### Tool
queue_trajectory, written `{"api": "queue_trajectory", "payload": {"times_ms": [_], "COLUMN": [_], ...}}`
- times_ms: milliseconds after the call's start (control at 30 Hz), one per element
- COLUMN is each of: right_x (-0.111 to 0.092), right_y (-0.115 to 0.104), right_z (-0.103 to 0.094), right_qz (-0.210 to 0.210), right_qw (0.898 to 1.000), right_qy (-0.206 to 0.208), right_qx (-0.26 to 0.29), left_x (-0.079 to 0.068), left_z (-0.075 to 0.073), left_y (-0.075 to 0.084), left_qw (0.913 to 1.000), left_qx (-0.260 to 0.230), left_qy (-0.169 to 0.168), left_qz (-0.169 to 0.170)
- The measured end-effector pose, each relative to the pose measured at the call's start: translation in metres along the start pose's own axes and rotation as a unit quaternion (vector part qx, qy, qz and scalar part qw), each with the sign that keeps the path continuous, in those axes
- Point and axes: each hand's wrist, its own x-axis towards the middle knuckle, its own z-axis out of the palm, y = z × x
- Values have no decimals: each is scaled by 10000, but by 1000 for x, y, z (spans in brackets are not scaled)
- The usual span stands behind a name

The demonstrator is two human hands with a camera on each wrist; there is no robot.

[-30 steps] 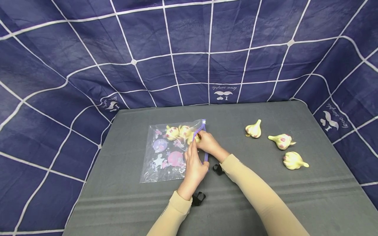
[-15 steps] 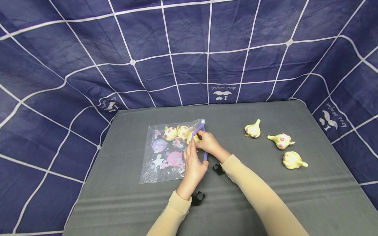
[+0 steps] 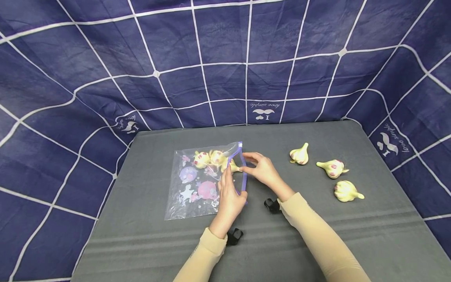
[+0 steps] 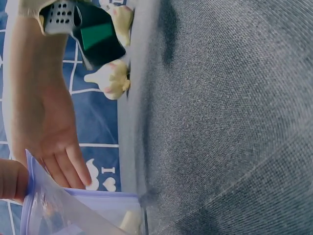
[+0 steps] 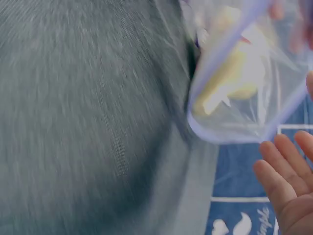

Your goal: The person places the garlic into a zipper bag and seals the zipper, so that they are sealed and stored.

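A clear zip bag (image 3: pixel 177 199) with a purple-edged mouth and printed shapes lies on the grey surface. My left hand (image 3: pixel 230 199) pinches its upper lip, with the left thumb (image 4: pixel 12 181) at the purple rim in the left wrist view. The mouth gapes to the right. Inside the bag sit garlic bulbs: one (image 3: pixel 202 159) at left, another (image 3: pixel 216 157) beside it, and a third (image 3: pixel 230 166) near the mouth with its stem toward the opening. Just outside the mouth is my right hand (image 3: pixel 264 170), fingers extended and holding nothing; the right wrist view shows its palm (image 5: pixel 298 215).
Three more garlic bulbs lie at right: one (image 3: pixel 299 154) farther back, one (image 3: pixel 332 168) in the middle, one (image 3: pixel 347 191) nearer. A blue cloth (image 3: pixel 225 86) with white lines rises behind and beside the grey table (image 3: pixel 141 239). Each wrist carries a black device.
My right hand has let go of the third garlic bulb and drawn back to the right, out of the bag's mouth. The left hand keeps its grip on the bag.
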Motion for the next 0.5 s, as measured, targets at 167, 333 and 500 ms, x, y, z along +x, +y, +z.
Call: {"api": "queue_trajectory", "payload": {"times_ms": [167, 333, 500], "right_x": [-6, -12, -20], "right_y": [1, 7, 15], "right_z": [-23, -53, -83], "right_qz": [83, 399, 802], "right_qw": [9996, 9983, 9937], "right_qy": [214, 364, 641], "right_qx": [149, 218, 458], "left_x": [0, 0, 0], "left_z": [0, -1, 0], "left_y": [0, 0, 1], "left_qw": [10000, 9999, 9999], "left_qx": [-26, -15, -33], "left_qy": [72, 100, 137], "left_qz": [-3, -25, -19]}}
